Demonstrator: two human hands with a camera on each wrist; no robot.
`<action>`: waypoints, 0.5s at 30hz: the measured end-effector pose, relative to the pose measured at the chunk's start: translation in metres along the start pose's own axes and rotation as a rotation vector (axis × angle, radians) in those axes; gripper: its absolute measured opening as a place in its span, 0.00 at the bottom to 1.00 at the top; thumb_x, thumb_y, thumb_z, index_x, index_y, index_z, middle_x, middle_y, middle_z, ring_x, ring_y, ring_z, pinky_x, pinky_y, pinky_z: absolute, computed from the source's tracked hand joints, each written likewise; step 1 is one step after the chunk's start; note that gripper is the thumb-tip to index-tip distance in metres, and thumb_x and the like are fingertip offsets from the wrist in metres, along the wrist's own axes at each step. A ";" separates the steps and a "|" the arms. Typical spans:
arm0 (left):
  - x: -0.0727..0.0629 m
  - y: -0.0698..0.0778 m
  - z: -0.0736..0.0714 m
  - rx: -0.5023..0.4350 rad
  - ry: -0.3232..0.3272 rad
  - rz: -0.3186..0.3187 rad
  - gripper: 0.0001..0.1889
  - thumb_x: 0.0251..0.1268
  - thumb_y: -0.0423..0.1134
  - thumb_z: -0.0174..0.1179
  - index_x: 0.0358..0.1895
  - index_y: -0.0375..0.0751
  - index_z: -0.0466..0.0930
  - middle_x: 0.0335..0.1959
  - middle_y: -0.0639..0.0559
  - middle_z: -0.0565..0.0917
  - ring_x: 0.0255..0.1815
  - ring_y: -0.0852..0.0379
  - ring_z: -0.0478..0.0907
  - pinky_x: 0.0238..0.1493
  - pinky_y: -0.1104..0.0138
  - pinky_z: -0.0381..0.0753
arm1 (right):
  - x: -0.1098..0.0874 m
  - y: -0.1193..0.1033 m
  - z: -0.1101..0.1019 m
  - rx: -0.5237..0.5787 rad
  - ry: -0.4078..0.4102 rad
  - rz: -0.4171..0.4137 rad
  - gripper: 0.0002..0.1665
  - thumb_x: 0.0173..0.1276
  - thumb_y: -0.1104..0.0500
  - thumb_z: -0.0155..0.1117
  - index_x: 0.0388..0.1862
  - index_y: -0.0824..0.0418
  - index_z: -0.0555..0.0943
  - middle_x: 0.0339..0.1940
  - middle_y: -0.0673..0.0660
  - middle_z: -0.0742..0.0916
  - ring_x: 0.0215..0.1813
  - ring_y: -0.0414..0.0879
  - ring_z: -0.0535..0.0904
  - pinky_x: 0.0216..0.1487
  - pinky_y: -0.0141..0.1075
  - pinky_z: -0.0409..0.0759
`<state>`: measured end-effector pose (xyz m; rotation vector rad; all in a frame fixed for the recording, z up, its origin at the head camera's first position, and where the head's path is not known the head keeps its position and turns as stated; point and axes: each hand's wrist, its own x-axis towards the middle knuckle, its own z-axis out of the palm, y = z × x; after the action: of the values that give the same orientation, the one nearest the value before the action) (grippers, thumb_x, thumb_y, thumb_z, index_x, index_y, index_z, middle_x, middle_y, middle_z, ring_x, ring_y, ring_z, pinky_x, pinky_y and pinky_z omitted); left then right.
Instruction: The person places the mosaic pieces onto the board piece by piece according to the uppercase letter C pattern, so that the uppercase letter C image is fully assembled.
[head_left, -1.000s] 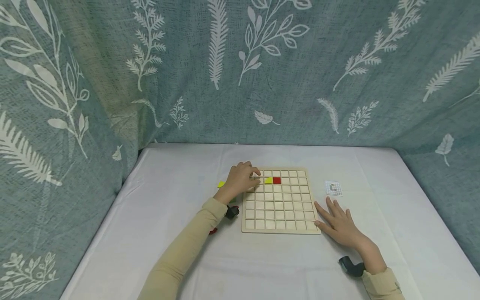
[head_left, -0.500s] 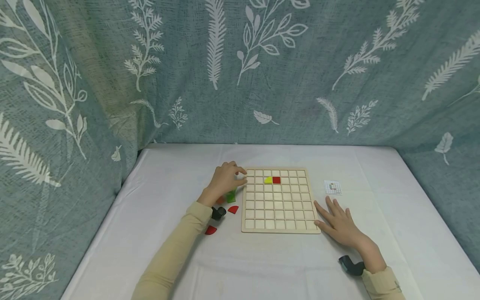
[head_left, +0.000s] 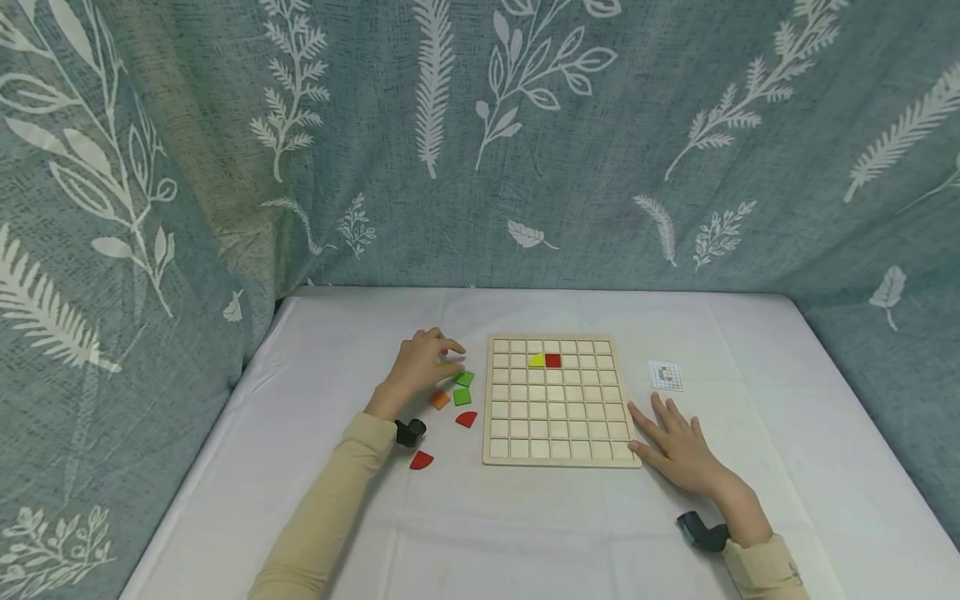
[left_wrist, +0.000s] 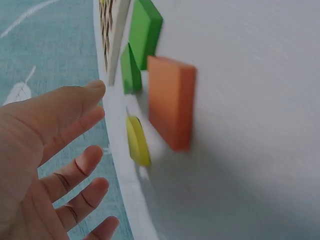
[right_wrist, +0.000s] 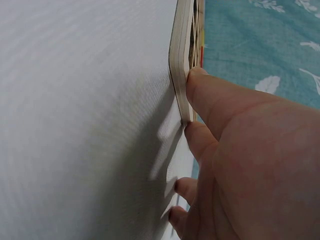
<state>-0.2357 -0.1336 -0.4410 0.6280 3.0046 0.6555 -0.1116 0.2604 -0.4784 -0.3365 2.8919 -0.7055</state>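
Note:
My left hand hovers over loose coloured pieces left of the gridded wooden board, thumb and fingers apart, holding nothing. In the left wrist view, a yellow piece with a curved edge lies near the fingertips, beside two green pieces and an orange piece. On the board, a yellow piece with a curved corner sits beside a red square. My right hand has its fingers spread, with thumb and index finger touching the board's right edge, as the right wrist view also shows.
Two red quarter-circle pieces lie nearer the front, left of the board. A small printed grid card is right of the board. White cloth covers the table, and a patterned blue-green curtain hangs behind.
My left hand has moved left from over the board's upper left to the loose pieces, bringing green, orange and red ones into view. The right hand stays at the board's edge.

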 end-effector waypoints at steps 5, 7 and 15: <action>-0.004 -0.010 0.000 0.031 -0.002 -0.022 0.15 0.54 0.46 0.66 0.45 0.47 0.84 0.36 0.46 0.78 0.37 0.50 0.71 0.39 0.55 0.70 | 0.000 -0.001 0.000 0.007 -0.004 0.003 0.38 0.67 0.42 0.51 0.71 0.58 0.60 0.72 0.72 0.52 0.72 0.71 0.41 0.62 0.69 0.33; -0.006 -0.013 0.000 0.037 -0.003 -0.032 0.15 0.54 0.45 0.66 0.45 0.47 0.84 0.37 0.46 0.78 0.37 0.50 0.71 0.39 0.55 0.69 | 0.000 0.000 0.000 0.008 -0.004 0.002 0.38 0.67 0.42 0.51 0.71 0.58 0.60 0.72 0.72 0.52 0.72 0.71 0.41 0.62 0.69 0.33; -0.012 -0.020 -0.003 0.044 -0.011 -0.060 0.15 0.54 0.45 0.66 0.45 0.46 0.85 0.37 0.45 0.78 0.38 0.48 0.71 0.40 0.54 0.69 | 0.000 0.001 0.001 0.003 0.003 -0.005 0.37 0.67 0.42 0.51 0.71 0.58 0.60 0.72 0.72 0.53 0.72 0.71 0.41 0.62 0.70 0.33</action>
<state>-0.2323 -0.1565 -0.4471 0.5385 3.0219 0.5819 -0.1117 0.2606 -0.4793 -0.3426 2.8930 -0.7120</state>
